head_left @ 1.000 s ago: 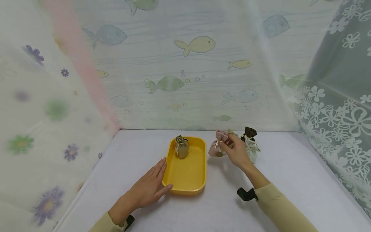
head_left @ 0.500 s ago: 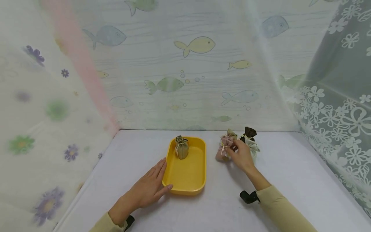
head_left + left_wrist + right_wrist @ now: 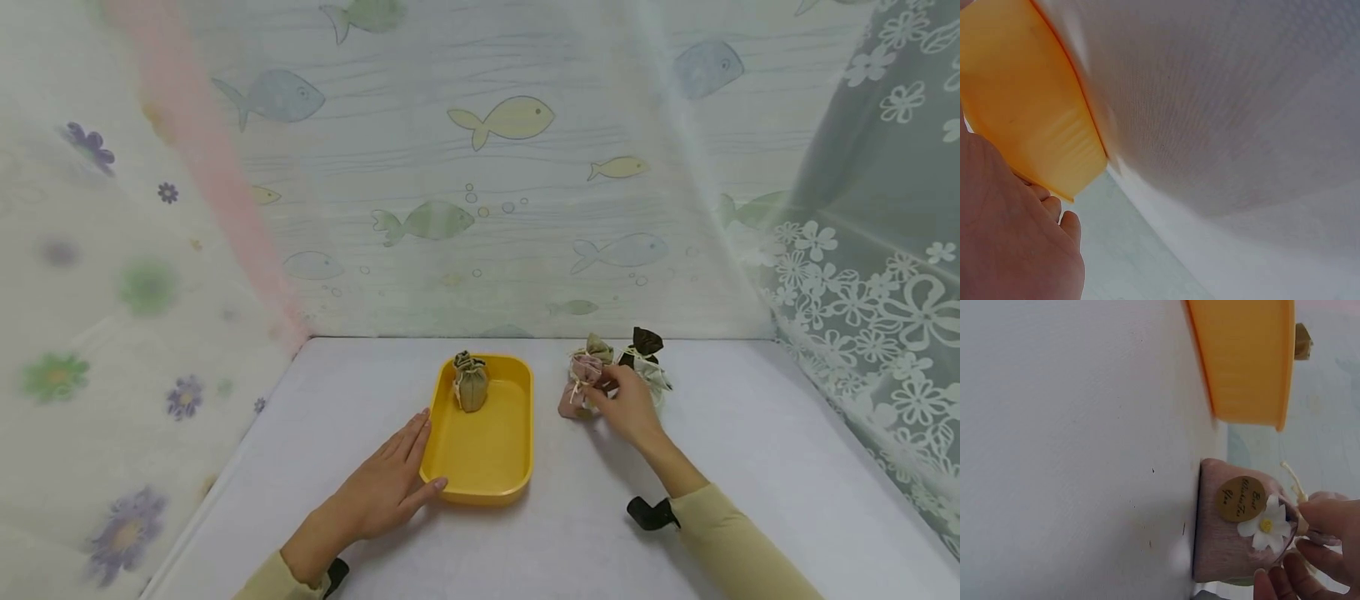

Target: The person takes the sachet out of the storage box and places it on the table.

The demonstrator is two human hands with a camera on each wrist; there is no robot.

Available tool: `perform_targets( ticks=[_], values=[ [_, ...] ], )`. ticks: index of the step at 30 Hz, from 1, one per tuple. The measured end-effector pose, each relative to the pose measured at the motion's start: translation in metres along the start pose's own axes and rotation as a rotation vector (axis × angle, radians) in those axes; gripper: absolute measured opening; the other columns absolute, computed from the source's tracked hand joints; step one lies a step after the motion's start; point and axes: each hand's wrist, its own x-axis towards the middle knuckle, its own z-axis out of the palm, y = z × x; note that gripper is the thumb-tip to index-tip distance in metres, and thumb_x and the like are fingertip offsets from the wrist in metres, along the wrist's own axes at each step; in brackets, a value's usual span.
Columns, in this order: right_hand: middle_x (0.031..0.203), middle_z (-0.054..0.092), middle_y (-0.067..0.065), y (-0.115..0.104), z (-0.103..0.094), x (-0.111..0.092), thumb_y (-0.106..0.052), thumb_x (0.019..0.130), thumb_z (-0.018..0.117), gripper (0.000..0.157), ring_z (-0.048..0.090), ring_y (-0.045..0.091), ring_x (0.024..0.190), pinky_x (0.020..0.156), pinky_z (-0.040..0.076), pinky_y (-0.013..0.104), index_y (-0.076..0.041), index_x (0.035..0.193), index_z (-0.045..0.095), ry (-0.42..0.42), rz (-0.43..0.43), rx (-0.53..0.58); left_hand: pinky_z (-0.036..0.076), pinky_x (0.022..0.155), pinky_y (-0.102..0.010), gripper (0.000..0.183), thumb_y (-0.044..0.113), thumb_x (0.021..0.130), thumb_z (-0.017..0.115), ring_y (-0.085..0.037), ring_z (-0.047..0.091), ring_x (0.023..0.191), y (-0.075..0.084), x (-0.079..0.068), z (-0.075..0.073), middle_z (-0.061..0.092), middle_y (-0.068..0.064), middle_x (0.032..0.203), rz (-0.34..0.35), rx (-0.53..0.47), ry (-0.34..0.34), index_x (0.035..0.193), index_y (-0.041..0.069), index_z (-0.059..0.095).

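My left hand (image 3: 378, 492) lies with straight fingers along the left side of a yellow tray (image 3: 480, 454), the thumb at its near corner. An olive cloth sachet (image 3: 471, 390) with a dark gathered top stands inside the tray, at the far left. To the right of the tray, my right hand (image 3: 630, 410) pinches a pink cloth sachet (image 3: 576, 404) at its tied neck. In the right wrist view this pink sachet (image 3: 1216, 550) stands upright on the table, showing a white flower and a round brown label. The thumb and fingers (image 3: 1329, 519) meet at the cord.
Behind the pink sachet stands a beige sachet (image 3: 598, 343), partly hidden. A dark brown sachet (image 3: 647, 342) and a white sachet (image 3: 657, 379) stand just beyond my right hand. The white table (image 3: 337, 375) ends at a fish-patterned curtain (image 3: 427, 275).
My right hand has moved the pink sachet a little to the right and towards me, down onto the table, still pinching its neck. The left hand and tray stay put.
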Motion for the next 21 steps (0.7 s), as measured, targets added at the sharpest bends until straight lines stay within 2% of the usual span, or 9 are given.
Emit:
perform_targets(
  ticks=[6,14,21],
  values=[
    [0.109,0.066,0.025,-0.006,-0.009,-0.011,-0.01,0.093,0.075,0.032,0.064,0.04,0.098,0.081,0.057,0.051,0.009,0.117,0.066,0.029,-0.022,0.014,0.015,0.127,-0.043,0.092,0.068,0.104,0.03,-0.017,-0.001,0.158,0.0,0.0,0.0,-0.005,-0.007,0.173,0.0,-0.001,0.002,0.164,0.004,0.005],
    [0.104,0.067,0.02,-0.02,-0.011,-0.02,-0.003,0.09,0.076,0.023,0.066,0.034,0.093,0.072,0.056,0.035,0.006,0.109,0.067,0.065,-0.053,0.026,0.015,0.127,-0.043,0.092,0.067,0.104,0.032,-0.018,0.0,0.158,0.001,-0.003,-0.001,-0.005,-0.007,0.172,-0.004,-0.013,-0.002,0.164,0.003,0.005],
    [0.103,0.068,0.018,-0.037,0.002,-0.017,-0.002,0.087,0.075,0.026,0.064,0.032,0.094,0.074,0.057,0.038,0.003,0.112,0.069,0.007,-0.065,0.081,0.016,0.127,-0.044,0.091,0.067,0.104,0.031,-0.018,0.0,0.158,0.0,-0.003,-0.002,-0.006,-0.006,0.172,0.016,-0.013,0.003,0.164,0.003,0.004]
  ],
)
